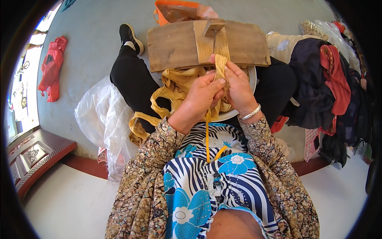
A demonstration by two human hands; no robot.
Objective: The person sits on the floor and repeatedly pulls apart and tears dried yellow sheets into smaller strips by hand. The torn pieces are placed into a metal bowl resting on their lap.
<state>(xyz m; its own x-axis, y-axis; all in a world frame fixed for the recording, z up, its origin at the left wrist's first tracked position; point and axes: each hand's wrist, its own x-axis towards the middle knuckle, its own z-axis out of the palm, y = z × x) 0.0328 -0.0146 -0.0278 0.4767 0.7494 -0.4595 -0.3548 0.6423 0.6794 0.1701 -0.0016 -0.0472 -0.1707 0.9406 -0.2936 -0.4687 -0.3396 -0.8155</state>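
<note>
My left hand [201, 94] and my right hand [238, 85] are close together before my chest, both gripping a flat yellowish-tan strip [220, 64]. The strip makes a folded loop that stands up above my fingers. Below it, more tan strips [179, 74] lie heaped in a pale round basin [253, 79], partly hidden by my hands. Several lengths trail over the basin's left side toward my left sleeve. Just beyond my fingertips lies a wooden board [173, 44] with a small wooden block [214, 27] fixed upright on it. A thin yellow cord [207, 137] hangs below my hands.
An orange bag [176, 4] sits behind the board. Clear plastic sheeting [104, 119] lies left of my leg, and a red cloth item [53, 70] farther left. Dark clothes [310, 86] are piled at the right by a beige sack [283, 44]. A decorated door panel [38, 155] stands lower left.
</note>
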